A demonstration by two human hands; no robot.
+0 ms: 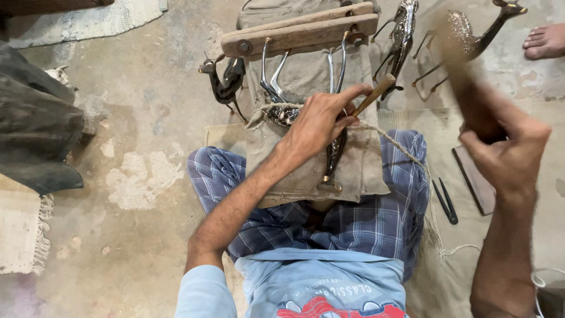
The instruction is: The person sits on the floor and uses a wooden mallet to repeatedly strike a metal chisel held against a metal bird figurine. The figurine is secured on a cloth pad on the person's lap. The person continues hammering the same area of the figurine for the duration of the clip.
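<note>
Holding a wooden-handled tool point(376, 93) in a closed grip, the left hand point(321, 121) sets its tip against a metal deer figure point(335, 147) that lies on a cloth pad point(359, 171) across the person's lap. The figure's legs point up toward a wooden clamp point(300, 32) at the far end of the pad, and a rope point(394, 141) crosses the figure and runs off to the right.

The right hand point(506, 156) is clenched round a dark wooden mallet point(465, 88), raised and blurred with motion, well apart from the tool.

To do this step well, I judge the tool should sit steady and square on the metal, with the fingers clear of its struck end, and the blows should be short and even so the tip does not skid over the curved body.

Two finished deer figures point(406, 29) lie on the floor beyond the pad, another dark one point(226, 82) to the left, and pliers point(445, 201) beside a flat block point(474, 179) on the right.

A pale container rim point(544, 282) shows at the lower right edge; what it holds I cannot tell.
</note>
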